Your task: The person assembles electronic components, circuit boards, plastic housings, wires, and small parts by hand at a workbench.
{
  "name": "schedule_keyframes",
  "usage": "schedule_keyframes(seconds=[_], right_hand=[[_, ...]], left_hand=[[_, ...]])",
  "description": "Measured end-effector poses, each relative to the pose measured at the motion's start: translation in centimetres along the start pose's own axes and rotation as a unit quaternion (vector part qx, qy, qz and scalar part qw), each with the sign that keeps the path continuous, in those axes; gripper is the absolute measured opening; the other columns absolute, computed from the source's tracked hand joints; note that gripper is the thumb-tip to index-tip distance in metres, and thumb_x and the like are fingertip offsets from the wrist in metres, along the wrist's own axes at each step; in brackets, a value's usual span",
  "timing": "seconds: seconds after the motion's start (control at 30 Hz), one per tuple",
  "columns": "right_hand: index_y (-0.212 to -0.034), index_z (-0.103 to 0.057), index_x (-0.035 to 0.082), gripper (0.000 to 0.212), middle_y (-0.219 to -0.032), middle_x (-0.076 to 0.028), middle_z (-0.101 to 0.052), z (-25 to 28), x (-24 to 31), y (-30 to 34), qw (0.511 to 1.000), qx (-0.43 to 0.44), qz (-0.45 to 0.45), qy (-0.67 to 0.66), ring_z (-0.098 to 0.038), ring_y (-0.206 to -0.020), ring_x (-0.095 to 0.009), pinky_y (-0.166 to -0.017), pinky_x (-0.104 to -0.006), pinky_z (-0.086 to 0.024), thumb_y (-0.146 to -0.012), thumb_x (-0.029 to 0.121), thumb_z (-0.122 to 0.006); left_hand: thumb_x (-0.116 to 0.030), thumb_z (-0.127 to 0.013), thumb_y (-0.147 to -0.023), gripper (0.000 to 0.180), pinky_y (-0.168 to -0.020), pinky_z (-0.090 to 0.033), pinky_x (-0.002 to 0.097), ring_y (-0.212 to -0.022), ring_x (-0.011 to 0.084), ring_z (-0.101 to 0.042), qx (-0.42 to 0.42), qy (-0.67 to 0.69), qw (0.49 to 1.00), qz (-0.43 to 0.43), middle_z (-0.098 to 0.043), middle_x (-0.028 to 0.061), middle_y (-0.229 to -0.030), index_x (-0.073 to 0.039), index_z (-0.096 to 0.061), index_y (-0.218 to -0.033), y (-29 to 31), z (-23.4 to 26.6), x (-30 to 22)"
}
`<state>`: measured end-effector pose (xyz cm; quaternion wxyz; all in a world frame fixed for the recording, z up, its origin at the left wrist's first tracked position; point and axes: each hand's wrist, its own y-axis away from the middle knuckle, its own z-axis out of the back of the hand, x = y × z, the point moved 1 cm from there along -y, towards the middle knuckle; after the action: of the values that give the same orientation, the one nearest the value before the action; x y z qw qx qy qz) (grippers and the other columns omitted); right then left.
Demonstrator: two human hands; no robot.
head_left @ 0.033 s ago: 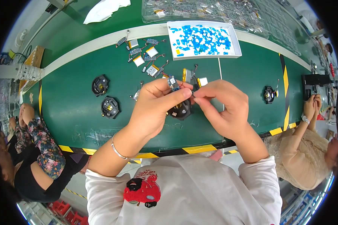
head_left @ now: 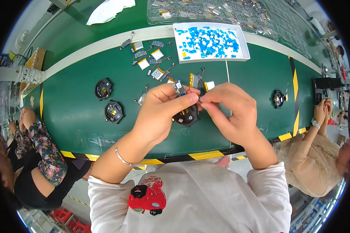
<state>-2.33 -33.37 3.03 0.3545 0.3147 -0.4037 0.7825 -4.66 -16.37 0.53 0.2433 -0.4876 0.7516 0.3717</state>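
Note:
My left hand (head_left: 163,105) is closed on a small blue circuit board (head_left: 179,87), thumb pressed toward its fingertips. My right hand (head_left: 232,110) pinches a tiny dark piece right at the left thumb's tip; its kind is too small to make out. Just beneath the fingers is a round black housing (head_left: 187,117), partly covered by my left hand. A silver battery with yellow tape (head_left: 194,80) and another pale battery (head_left: 209,85) show just beyond my fingers. Their thin wires run close to my fingertips.
Several batteries wired to boards (head_left: 158,73) lie beyond my left hand. Two black housings (head_left: 104,89) (head_left: 114,112) sit left, another (head_left: 278,98) right. A white box (head_left: 245,46) of blue pieces stands at the back, near clear trays (head_left: 163,18). Co-workers sit on both sides.
The black housing under my fingers has shifted very slightly, and the board in my left hand has tilted a little. Both hands stay nearly in place.

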Motion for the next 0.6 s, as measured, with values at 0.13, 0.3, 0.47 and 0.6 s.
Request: schedule_keyframes(seconds=[0.13, 0.3, 0.47, 0.6], right_hand=[[-0.08, -0.064, 0.001, 0.013, -0.075, -0.008, -0.062, 0.5, -0.4, -0.6, 0.998, 0.04, 0.058, 0.004, -0.058, -0.069, -0.02, -0.06, -0.0289, -0.045, -0.069, -0.006, -0.065], [-0.079, -0.063, 0.001, 0.011, -0.075, -0.008, -0.06, 0.6, -0.2, -1.5, 0.995, 0.089, 0.033, -0.022, -0.056, -0.068, -0.019, -0.06, -0.0279, -0.045, -0.07, -0.005, -0.065], [-0.08, -0.06, 0.0, 0.004, -0.077, -0.007, -0.057, 1.1, -1.4, -3.3, 0.984, 0.109, -0.089, -0.113, -0.054, -0.074, -0.014, -0.065, -0.0257, -0.042, -0.077, -0.002, -0.062], [-0.082, -0.061, 0.001, 0.004, -0.08, -0.005, -0.059, 1.0, -5.3, -7.8, 0.993, 0.078, -0.083, -0.009, -0.055, -0.074, -0.013, -0.066, -0.0252, -0.043, -0.078, 0.0, -0.061]], left_hand=[[-0.005, -0.063, -0.082, 0.013, -0.069, -0.051, 0.028, -0.076, 0.0179, -0.064, -0.01, 0.03, 0.998, 0.046, -0.065, 0.0103, -0.085, 0.002, -0.063, -0.092, 0.2, 0.0, 0.0], [-0.009, -0.064, -0.082, 0.014, -0.068, -0.051, 0.029, -0.074, 0.0186, -0.064, -0.023, 0.051, 0.996, 0.065, -0.065, 0.0102, -0.083, 0.002, -0.063, -0.092, 0.2, 0.2, -0.1], [-0.01, -0.065, -0.083, 0.014, -0.067, -0.051, 0.0285, -0.074, 0.0178, -0.064, -0.002, 0.049, 0.997, 0.053, -0.064, 0.0092, -0.081, 0.001, -0.063, -0.091, 0.1, 0.6, -0.7], [-0.011, -0.065, -0.083, 0.013, -0.066, -0.051, 0.0274, -0.071, 0.0165, -0.063, -0.02, 0.029, 0.999, 0.022, -0.064, 0.0088, -0.08, 0.0, -0.062, -0.088, -0.5, 1.0, -1.2]])
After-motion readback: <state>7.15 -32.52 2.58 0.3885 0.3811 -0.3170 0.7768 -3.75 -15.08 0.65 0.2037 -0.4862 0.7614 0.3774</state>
